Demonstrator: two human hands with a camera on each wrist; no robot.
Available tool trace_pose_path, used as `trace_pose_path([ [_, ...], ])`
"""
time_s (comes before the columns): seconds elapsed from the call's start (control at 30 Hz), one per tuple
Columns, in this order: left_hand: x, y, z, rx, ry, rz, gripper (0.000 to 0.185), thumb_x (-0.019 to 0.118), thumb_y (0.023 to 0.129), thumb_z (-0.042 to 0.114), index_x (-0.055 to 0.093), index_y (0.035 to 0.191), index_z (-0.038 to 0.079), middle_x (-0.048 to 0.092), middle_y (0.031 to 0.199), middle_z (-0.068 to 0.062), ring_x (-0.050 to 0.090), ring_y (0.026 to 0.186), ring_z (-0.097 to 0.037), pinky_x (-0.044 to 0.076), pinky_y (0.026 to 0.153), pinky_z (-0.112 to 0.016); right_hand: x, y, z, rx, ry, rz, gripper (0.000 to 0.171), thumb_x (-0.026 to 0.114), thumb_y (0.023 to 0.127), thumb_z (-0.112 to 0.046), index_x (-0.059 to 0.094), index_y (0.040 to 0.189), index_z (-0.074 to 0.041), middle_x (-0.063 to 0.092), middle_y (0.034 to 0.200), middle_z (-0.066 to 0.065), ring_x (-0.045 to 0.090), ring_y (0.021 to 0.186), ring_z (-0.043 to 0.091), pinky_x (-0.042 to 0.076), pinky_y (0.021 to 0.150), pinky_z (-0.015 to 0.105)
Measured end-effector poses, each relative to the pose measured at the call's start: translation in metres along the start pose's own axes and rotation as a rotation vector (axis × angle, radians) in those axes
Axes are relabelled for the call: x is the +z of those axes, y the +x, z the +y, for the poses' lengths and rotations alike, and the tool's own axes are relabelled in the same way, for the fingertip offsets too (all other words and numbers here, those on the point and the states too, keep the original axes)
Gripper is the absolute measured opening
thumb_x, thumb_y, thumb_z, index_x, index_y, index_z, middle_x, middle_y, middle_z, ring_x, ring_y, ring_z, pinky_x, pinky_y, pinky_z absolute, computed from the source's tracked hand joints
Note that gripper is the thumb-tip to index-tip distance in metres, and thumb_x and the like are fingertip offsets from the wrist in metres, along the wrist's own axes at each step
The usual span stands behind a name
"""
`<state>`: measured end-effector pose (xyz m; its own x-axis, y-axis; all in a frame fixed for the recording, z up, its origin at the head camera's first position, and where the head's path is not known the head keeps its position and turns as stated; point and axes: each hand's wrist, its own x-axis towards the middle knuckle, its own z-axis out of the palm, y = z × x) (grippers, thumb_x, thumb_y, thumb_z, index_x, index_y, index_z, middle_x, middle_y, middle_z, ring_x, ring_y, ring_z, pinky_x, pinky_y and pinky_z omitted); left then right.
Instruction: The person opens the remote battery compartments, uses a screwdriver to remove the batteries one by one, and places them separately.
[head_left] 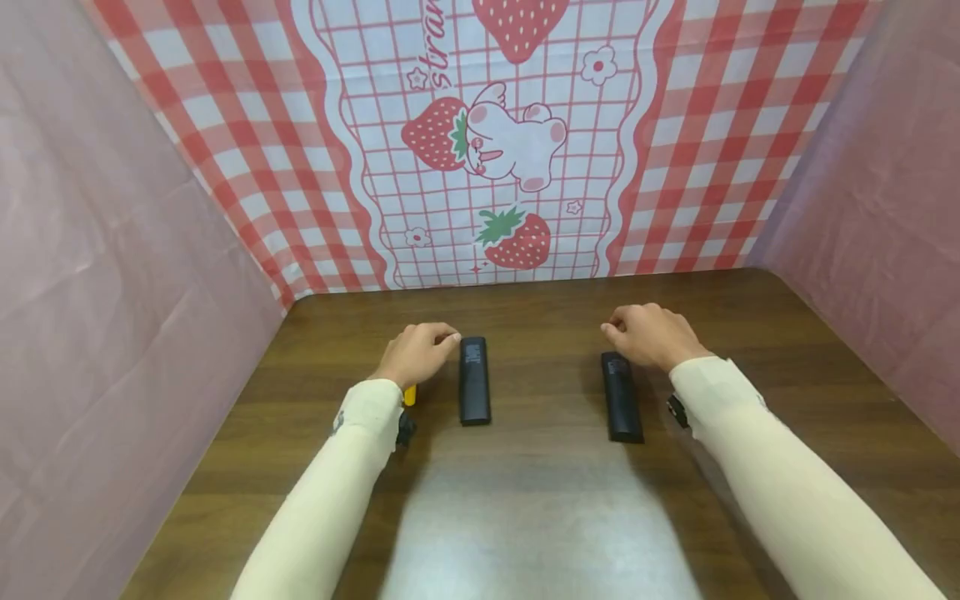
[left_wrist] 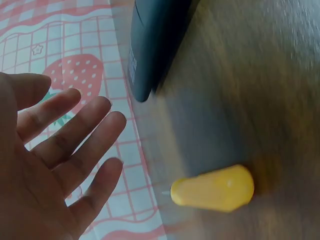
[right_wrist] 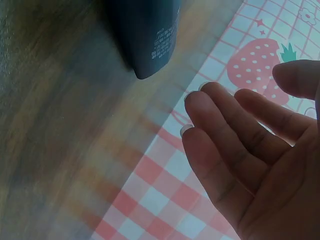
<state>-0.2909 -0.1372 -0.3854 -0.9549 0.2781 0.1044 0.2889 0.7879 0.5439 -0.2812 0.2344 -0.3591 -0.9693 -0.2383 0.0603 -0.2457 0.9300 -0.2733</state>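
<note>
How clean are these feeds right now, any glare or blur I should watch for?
Head view: sharp, but a broad pale glare patch lies on the wooden table in front of the two black remotes. Left wrist view: table grain and the yellow object are smeared with blur; the left hand is clearer. Right wrist view: table streaked with blur; print on the remote is only partly legible.

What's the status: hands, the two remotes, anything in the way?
Left hand open, right hand open. Left remote, right remote flat, unheld. Yellow piece beside left wrist.
</note>
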Motion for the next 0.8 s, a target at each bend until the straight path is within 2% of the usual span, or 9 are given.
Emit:
trace_pose_path([
  [0.2,0.008,0.001,0.006,0.02,-0.001,0.021,0.034,0.056,0.103,0.038,0.072,0.124,0.017,0.07,0.12,0.0,0.064,0.112,-0.023,0.047,0.094,-0.051,0.002,-0.005,0.0,0.0,-0.011,0.013,0.044,0.057,0.101,-0.037,0.066,0.125,-0.001,0.069,0.115,0.018,0.065,0.093,0.03,0.05,0.083,0.058],
  [0.37,0.012,0.003,0.013,0.042,-0.023,0.047,0.032,0.057,0.102,0.037,0.073,0.122,0.017,0.071,0.117,0.001,0.064,0.112,-0.023,0.046,0.096,-0.051,0.0,-0.006,0.0,-0.01,-0.015,0.017,0.044,0.056,0.101,-0.037,0.066,0.125,-0.002,0.069,0.115,0.018,0.065,0.095,0.032,0.05,0.083,0.059],
  [0.57,0.021,0.002,0.018,0.05,-0.042,0.027,0.034,0.055,0.103,0.037,0.072,0.124,0.016,0.071,0.119,0.002,0.063,0.115,-0.022,0.039,0.105,-0.053,-0.001,-0.009,0.002,-0.002,0.004,0.004,0.045,0.057,0.101,-0.036,0.064,0.128,-0.001,0.068,0.117,0.02,0.064,0.093,0.031,0.05,0.083,0.059],
  [0.8,0.039,-0.004,0.03,0.093,-0.036,0.016,0.031,0.057,0.103,0.033,0.073,0.121,0.015,0.072,0.115,0.001,0.065,0.109,-0.021,0.047,0.096,-0.044,0.004,-0.015,0.003,0.015,0.014,-0.004,0.044,0.058,0.1,-0.037,0.065,0.127,-0.003,0.069,0.115,0.017,0.063,0.089,0.028,0.049,0.082,0.058],
])
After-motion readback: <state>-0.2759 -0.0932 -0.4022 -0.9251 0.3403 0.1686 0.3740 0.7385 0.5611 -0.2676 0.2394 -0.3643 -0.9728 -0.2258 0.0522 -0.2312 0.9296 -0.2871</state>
